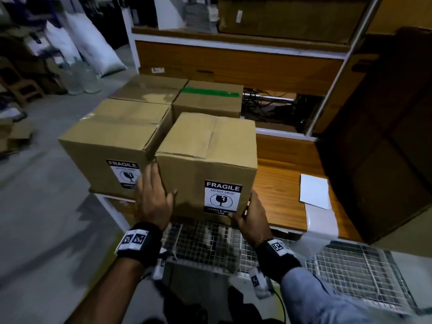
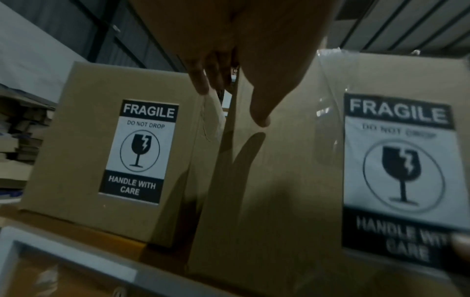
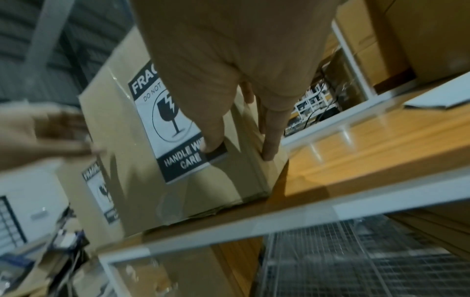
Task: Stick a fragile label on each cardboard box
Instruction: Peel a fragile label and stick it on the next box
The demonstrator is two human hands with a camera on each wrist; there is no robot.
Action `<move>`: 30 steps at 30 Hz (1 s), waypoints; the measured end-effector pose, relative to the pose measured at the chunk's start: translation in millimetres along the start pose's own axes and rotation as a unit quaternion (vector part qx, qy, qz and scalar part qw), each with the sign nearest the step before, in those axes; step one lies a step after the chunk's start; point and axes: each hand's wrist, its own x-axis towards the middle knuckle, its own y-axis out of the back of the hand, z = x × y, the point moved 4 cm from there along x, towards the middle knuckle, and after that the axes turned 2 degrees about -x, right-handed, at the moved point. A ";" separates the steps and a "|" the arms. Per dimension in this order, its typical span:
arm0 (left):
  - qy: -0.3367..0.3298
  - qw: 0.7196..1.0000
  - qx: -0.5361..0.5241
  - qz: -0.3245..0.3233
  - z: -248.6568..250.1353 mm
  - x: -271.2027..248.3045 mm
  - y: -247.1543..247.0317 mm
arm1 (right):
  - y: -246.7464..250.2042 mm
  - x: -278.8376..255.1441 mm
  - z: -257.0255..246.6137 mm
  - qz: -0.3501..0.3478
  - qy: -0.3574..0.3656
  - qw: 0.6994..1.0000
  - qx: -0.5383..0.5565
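Note:
Several cardboard boxes stand on a wooden shelf (image 1: 282,197). The front box (image 1: 208,157) carries a black-and-white fragile label (image 1: 222,198) on its near face. My left hand (image 1: 153,191) lies against that box's left front edge, fingers straight along the side, thumb (image 2: 262,112) on the front. My right hand (image 1: 251,213) is at the lower right corner: thumb (image 3: 213,140) pressing the label (image 3: 172,124), fingers (image 3: 271,140) straight along the right side. The left box (image 1: 109,136) also bears a label (image 2: 140,150). Two plain boxes (image 1: 149,90) (image 1: 210,101) stand behind.
A white sheet (image 1: 315,190) lies on the shelf to the right of the front box. A wire mesh rack (image 1: 350,265) sits below the shelf's near edge. A dark tall panel (image 1: 385,136) stands at right; white sacks (image 1: 93,43) lean far left on the floor.

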 end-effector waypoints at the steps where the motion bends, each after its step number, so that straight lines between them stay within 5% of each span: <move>1: -0.001 1.000 0.013 0.013 -1.8 6.4 5.0 | -5.6 1.6 -0.8 -0.003 0.003 1.000 0.000; 6: 0.010 0.995 0.091 0.041 -19.7 38.5 26.8 | -25.2 13.3 -6.1 0.003 0.013 1.000 -0.002; 14: -0.088 0.989 0.120 0.003 -45.7 72.8 31.7 | -36.2 26.7 -20.1 0.018 0.039 0.999 -0.004; 23: -0.086 0.990 0.091 0.057 -41.9 87.2 42.2 | -44.1 33.9 -23.3 0.016 0.043 0.998 -0.030; 30: -0.069 0.992 0.100 0.037 -37.2 96.4 49.7 | -39.7 41.6 -24.3 -0.003 0.015 0.999 -0.031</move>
